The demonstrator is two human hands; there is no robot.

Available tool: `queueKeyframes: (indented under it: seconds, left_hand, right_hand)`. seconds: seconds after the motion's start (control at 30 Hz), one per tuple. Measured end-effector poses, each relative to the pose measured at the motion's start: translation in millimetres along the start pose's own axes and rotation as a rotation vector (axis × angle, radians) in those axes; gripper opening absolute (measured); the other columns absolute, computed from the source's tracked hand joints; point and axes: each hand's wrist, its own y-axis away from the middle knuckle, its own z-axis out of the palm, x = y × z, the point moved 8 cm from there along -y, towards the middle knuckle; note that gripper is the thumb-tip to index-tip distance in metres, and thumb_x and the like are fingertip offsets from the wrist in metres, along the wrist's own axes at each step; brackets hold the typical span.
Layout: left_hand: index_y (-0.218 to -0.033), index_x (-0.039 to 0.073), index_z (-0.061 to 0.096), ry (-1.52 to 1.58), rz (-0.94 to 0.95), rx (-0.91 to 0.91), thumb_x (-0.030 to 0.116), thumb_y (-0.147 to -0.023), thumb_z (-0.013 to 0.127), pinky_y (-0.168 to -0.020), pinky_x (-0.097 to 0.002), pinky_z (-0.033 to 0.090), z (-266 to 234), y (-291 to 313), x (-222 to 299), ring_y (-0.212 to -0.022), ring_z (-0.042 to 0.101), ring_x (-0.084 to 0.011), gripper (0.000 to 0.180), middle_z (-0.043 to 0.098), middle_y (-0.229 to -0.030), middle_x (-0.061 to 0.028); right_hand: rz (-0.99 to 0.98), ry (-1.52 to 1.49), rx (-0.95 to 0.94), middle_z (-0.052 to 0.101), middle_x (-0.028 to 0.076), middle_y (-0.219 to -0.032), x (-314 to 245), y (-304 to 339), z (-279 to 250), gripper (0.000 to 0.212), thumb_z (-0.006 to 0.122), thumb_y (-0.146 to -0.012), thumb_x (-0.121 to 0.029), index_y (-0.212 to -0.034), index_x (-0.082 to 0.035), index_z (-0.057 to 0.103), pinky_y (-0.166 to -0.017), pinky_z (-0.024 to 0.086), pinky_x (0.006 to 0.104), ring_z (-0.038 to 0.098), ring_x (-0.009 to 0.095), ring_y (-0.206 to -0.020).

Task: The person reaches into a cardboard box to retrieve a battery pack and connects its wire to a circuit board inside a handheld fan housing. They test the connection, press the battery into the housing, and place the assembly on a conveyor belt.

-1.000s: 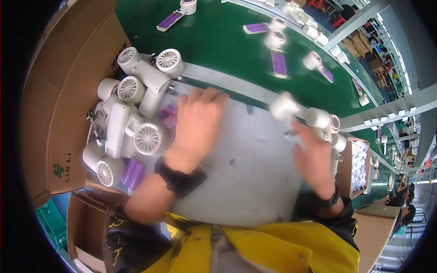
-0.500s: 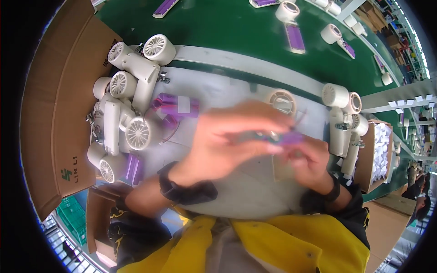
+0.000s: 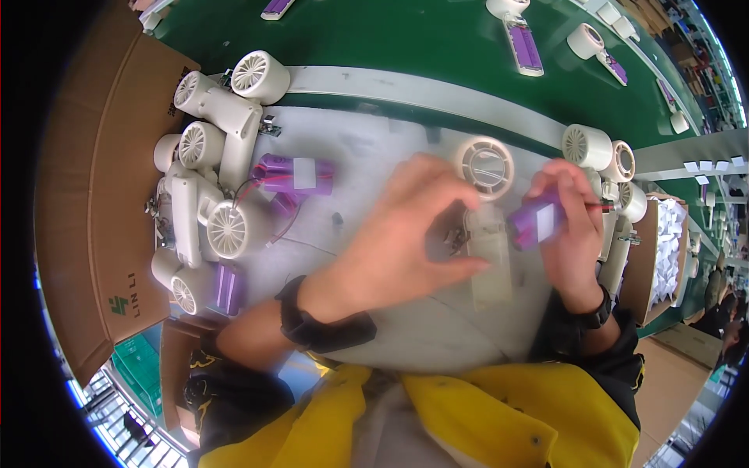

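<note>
My right hand (image 3: 573,238) holds a purple battery pack (image 3: 538,221) with a white label patch; red and dark wires run out from it on the right. My left hand (image 3: 398,234) is open, its thumb and fingers curved apart beside a white handheld fan (image 3: 485,168). That fan lies with its round head away from me and its pale handle (image 3: 490,265) toward me. Close to my left fingers is a small dark part (image 3: 455,238), too blurred to name. More purple battery packs (image 3: 300,175) with wires lie left of my left hand.
Several white fans (image 3: 230,226) are heaped on the left against a tall cardboard box (image 3: 105,203). Others (image 3: 587,147) stand at the right, next to a carton of white pieces (image 3: 667,249). Beyond a metal rail (image 3: 421,101) the green surface (image 3: 390,39) carries fans with purple packs.
My hands have come apart. The battery pack has moved right in my right hand, while my left hand has opened above the table. The middle fan is now less covered.
</note>
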Motion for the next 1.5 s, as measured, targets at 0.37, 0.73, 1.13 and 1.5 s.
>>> queueKeyframes:
  seconds: [0.37,0.73,1.13,1.5]
  left_hand:
    - [-0.117,0.009,0.055,-0.036,0.048,-0.119,-0.002,-0.074,0.072,-0.089,-0.0382,0.050,16.8,3.0,-12.0,-0.101,0.061,-0.0309,0.047,0.064,-0.107,-0.0097]
    - [-0.105,0.005,0.061,0.047,0.008,-0.262,-0.005,-0.076,0.068,-0.074,-0.0354,0.054,6.4,-1.3,-12.8,-0.084,0.067,-0.0278,0.031,0.067,-0.092,-0.0096]
    - [-0.103,0.004,0.063,0.155,-0.087,-0.248,-0.006,-0.075,0.069,-0.074,-0.0325,0.052,6.9,-1.8,-17.8,-0.082,0.065,-0.0228,0.031,0.068,-0.095,-0.0077]
    - [-0.095,0.004,0.068,-0.031,0.090,-0.140,-0.009,-0.075,0.068,-0.066,-0.0312,0.051,1.6,0.3,-14.1,-0.080,0.064,-0.0225,0.024,0.067,-0.094,-0.0077]
  right_hand:
    - [-0.095,0.780,-0.213,0.061,0.003,-0.078,-2.2,15.6,37.3,0.029,0.071,-0.086,-0.001,-0.113,-0.004,0.062,-0.053,0.044,0.0237,0.056,0.005,-0.065]
    - [-0.367,1.027,-0.288,0.060,0.005,-0.090,3.0,25.6,55.5,0.026,0.081,-0.072,-0.001,-0.095,-0.005,0.068,-0.058,0.051,0.0313,0.061,0.019,-0.068]
    - [-0.340,1.051,-0.279,0.056,0.004,-0.084,2.3,25.3,56.1,0.018,0.082,-0.071,-0.004,-0.085,-0.006,0.070,-0.057,0.050,0.0325,0.059,0.021,-0.070]
    - [-0.460,1.189,-0.399,0.054,0.005,-0.089,0.3,28.4,65.8,0.017,0.078,-0.073,-0.006,-0.085,-0.006,0.066,-0.056,0.049,0.0349,0.059,0.023,-0.073]
